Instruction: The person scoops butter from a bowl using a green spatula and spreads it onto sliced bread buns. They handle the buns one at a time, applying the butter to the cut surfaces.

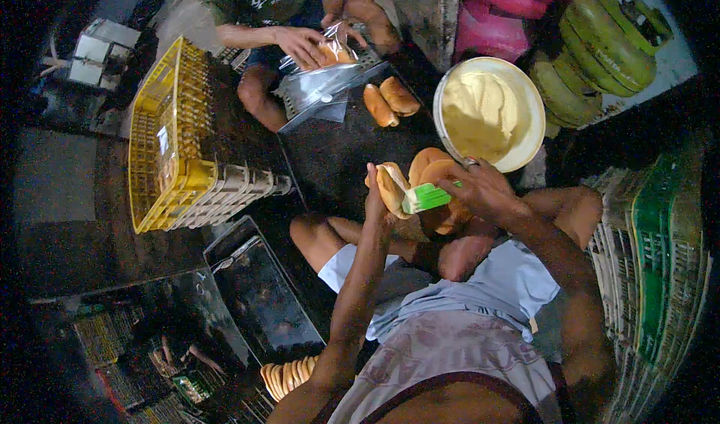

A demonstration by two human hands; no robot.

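My left hand [378,199] grips a split bread roll [390,190], its cut side turned to the right. In my right hand [478,188] is a green spreader [428,197], whose pale-smeared end touches the opening of the roll. More rolls [432,164] lie just behind the spreader, partly covered by my right hand. Beyond that hand stands a white bucket [539,137] holding pale yellow cream [489,109]. Two browned rolls [391,100] rest on the dark surface past my hands.
Opposite me, a person's hands [315,50] hold a roll in clear plastic above a plastic-covered box [332,89]. A yellow crate [180,143] stands at left, green gas cylinders [607,47] at upper right, stacked crates [652,266] at right. Several rolls [288,376] line up at lower left.
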